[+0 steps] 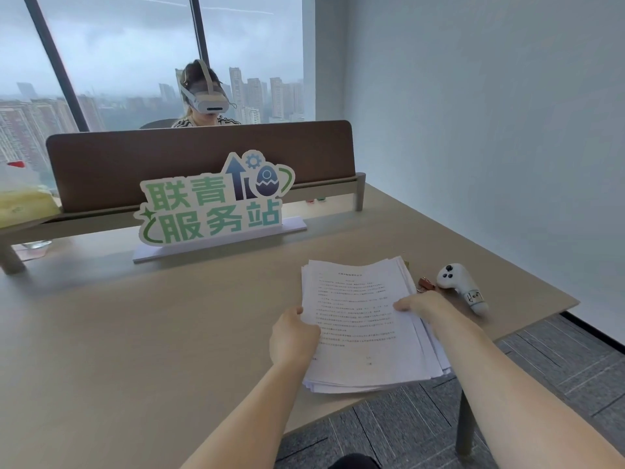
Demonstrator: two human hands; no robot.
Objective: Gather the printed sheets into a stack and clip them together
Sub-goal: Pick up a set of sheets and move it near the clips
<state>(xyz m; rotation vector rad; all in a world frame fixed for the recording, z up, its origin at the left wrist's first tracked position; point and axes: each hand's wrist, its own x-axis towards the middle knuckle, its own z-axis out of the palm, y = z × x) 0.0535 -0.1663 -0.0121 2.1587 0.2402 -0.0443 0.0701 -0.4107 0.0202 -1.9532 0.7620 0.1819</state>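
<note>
Currently gathering | sheets [358, 319] lying fanned at bench [135, 333] near-right corner | left hand [293, 336] gripping left edge | right hand [419, 303] pinching right edge | clip [426, 284] waiting just beyond | next, likely: squaring edges, then reaching for clip
</note>
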